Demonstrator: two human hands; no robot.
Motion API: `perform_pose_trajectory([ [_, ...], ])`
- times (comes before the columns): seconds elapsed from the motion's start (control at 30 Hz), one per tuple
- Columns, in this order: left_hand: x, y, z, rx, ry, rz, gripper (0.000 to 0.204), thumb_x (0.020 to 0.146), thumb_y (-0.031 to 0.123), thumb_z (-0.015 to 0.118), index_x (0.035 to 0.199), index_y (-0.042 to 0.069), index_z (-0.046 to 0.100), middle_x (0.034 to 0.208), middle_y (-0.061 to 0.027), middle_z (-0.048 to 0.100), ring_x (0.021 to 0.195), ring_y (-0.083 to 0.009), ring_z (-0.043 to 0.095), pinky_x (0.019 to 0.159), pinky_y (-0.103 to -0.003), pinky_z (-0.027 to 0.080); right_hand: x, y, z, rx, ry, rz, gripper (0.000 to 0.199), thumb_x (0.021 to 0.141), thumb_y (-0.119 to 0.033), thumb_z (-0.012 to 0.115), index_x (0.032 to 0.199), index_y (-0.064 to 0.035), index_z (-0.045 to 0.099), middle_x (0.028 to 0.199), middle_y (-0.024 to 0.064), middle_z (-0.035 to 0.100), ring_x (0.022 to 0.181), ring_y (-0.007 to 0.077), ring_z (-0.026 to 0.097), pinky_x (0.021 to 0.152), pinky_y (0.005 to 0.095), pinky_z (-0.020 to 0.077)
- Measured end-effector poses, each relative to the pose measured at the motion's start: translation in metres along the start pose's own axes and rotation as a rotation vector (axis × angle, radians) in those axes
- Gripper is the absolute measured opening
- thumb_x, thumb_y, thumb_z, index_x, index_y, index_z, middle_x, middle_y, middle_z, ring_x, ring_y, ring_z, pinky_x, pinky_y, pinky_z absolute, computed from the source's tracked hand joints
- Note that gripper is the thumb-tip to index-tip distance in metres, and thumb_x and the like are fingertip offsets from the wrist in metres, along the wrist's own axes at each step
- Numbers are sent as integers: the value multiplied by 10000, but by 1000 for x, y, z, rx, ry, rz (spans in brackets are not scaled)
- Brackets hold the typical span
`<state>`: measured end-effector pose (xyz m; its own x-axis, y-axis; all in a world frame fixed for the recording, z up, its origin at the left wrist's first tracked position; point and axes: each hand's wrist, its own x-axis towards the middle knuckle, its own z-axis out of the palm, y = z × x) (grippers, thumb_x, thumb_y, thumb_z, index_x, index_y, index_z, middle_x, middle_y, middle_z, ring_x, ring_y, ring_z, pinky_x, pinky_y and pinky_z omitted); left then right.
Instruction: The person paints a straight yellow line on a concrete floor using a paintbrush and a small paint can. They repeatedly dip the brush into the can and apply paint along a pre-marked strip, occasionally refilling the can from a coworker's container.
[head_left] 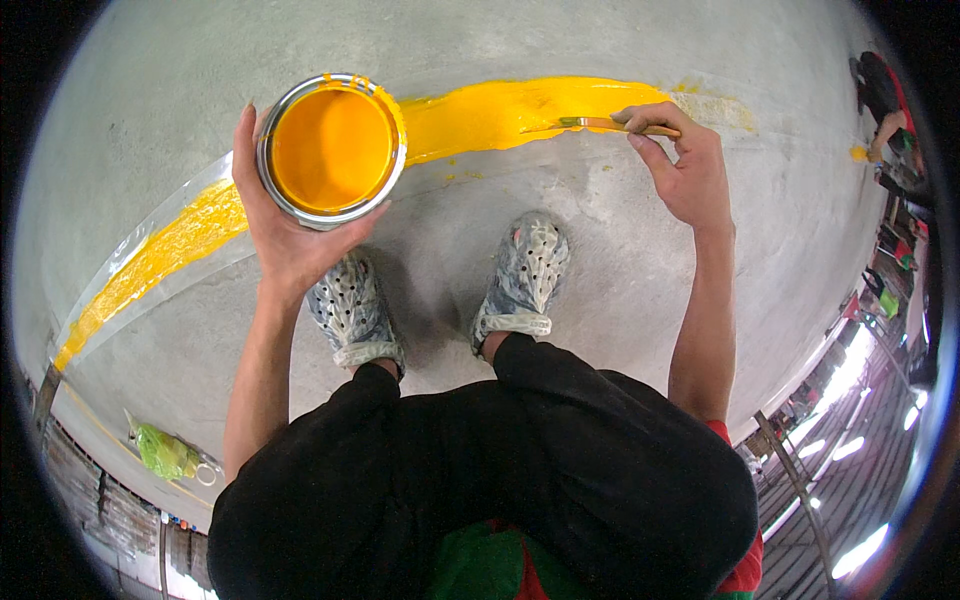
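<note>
A grey concrete floor (620, 300) is carrying a wet yellow paint stripe (500, 112) running from nine toward one o'clock, edged with clear tape (160, 290); a green bag (165, 452) is lying at eight o'clock.

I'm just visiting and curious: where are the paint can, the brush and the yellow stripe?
paint can (333, 148): head view, on the yellow paint surface inside.
brush (600, 123): head view, on the handle near the bristles.
yellow stripe (500, 112): head view, on the wet painted band.

Yellow paint in silver can (332, 150), yellow stripe (500, 112), grey speckled shoes (525, 270)
</note>
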<state>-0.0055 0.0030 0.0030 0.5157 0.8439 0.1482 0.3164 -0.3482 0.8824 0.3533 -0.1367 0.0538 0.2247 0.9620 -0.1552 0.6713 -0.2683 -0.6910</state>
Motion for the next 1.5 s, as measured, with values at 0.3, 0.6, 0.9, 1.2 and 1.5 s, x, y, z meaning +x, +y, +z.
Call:
perform_pose_trajectory([
  [0.3,-1,0,-1,-19,20,0,1297,578,276,962,1546,35,133,1457,-189,371,1323,-310,462,1129,-437,371,-4,4,-11,-58,17,8,180,842,40,656,1008,-27,668,968,99,731,933,261,705,881,332,535],
  [0.6,0,2,-1,20,5,37,1289,595,274,956,1550,37,124,1461,-165,388,1314,-295,484,1121,-451,397,-4,11,-6,57,16,35,166,854,21,664,1013,-28,665,992,91,738,930,221,710,883,321,535],
  [0.9,-1,6,-1,26,22,2,1284,591,266,957,1549,38,134,1404,-177,440,1291,-296,501,1107,-450,401,-10,4,-7,15,40,4,186,837,33,675,1013,-26,664,995,100,735,936,238,713,880,322,537],
  [1.2,-1,8,-3,-2,20,11,1301,580,270,961,1551,40,125,1443,-169,413,1309,-298,488,1124,-451,389,-9,-7,-2,3,61,-13,175,832,28,679,996,-30,666,994,101,727,922,257,712,840,331,543],
  [1.5,1,8,-5,2,18,5,1299,582,257,960,1553,48,123,1430,-169,418,1310,-297,489,1118,-448,398,-6,-13,-7,-59,80,-47,186,825,23,688,1001,-33,669,983,105,721,917,266,705,817,339,537],
])
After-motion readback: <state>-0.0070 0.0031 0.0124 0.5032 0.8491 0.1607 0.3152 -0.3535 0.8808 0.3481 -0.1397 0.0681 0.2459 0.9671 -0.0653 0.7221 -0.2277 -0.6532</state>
